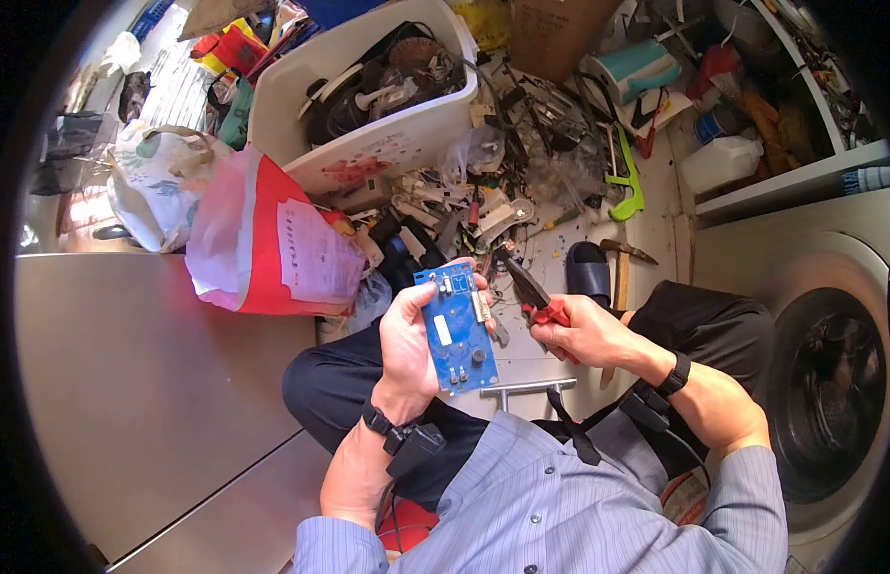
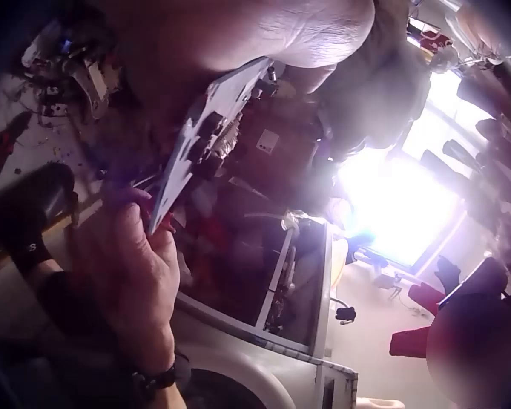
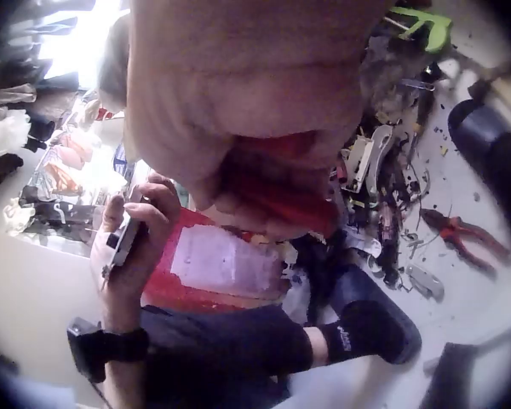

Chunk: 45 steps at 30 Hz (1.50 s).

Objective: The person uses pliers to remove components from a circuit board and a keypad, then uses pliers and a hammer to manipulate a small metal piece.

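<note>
A blue circuit board [image 1: 454, 356] with small components lies in my left hand [image 1: 406, 337], the thumb over one long edge and fingertips showing at the opposite side. My right hand [image 1: 595, 330] grips red-handled pliers [image 1: 528, 284] just right of the board, their dark head pointing up and left. From the left wrist, the board [image 2: 196, 141] appears nearly edge-on, with the right hand [image 2: 140, 264] by its lower end. In the right wrist view, the red handles [image 3: 281, 203] sit inside the curled fingers, and the pliers' head is hidden.
Scattered parts and tools cover the floor ahead, including a second pair of red-handled pliers [image 3: 460, 237]. A slipper [image 1: 587, 272], a hammer [image 1: 625, 253] and a green-framed saw [image 1: 628, 191] lie right. Beyond stand a white bin [image 1: 273, 120] and red bag [image 1: 263, 220]; a washing machine [image 1: 794, 249] flanks me.
</note>
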Motion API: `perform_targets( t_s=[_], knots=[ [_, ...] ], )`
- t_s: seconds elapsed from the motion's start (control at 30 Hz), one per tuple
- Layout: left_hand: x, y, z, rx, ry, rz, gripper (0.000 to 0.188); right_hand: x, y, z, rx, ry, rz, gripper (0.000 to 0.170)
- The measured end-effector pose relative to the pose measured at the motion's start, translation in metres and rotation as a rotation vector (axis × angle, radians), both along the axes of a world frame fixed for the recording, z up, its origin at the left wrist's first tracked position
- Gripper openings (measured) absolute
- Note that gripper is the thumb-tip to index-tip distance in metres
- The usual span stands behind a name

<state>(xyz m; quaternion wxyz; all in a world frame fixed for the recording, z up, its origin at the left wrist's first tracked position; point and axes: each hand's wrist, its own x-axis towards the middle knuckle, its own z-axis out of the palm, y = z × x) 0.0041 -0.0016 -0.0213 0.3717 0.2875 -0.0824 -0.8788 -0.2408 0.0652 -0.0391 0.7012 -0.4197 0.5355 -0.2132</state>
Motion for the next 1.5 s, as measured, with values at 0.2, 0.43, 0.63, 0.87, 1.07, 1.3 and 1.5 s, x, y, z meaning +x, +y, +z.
perform_targets(
  t_s=[0.2, 0.43, 0.63, 0.87, 1.07, 1.3, 1.5],
  knots=[
    [-0.005, 0.0, 0.015, 0.06, 0.075, 0.004, 0.058, 0.007, -0.004, 0.011, 0.122, -0.102, -0.019, 0.015],
    [-0.008, 0.002, 0.014, 0.118, 0.04, -0.033, 0.062, 0.014, -0.003, 0.021, 0.08, -0.254, -0.032, 0.021],
    [-0.011, 0.001, 0.011, 0.145, 0.065, -0.041, 0.063, 0.025, -0.003, 0.034, 0.09, -0.302, -0.178, 0.021],
    [-0.016, 0.0, 0.01, 0.16, 0.074, -0.05, 0.062, 0.028, -0.003, 0.037, 0.111, -0.247, -0.258, 0.021],
    [-0.021, 0.0, 0.007, 0.18, 0.041, -0.096, 0.06, 0.024, -0.002, 0.034, 0.066, -0.197, -0.24, 0.022],
    [-0.027, -0.002, 0.008, 0.167, -0.001, -0.122, 0.06, 0.021, -0.004, 0.043, 0.095, -0.235, -0.255, 0.019],
    [-0.031, -0.002, 0.012, 0.148, -0.002, -0.136, 0.06, 0.017, -0.004, 0.047, 0.099, -0.237, -0.257, 0.017]
  ],
)
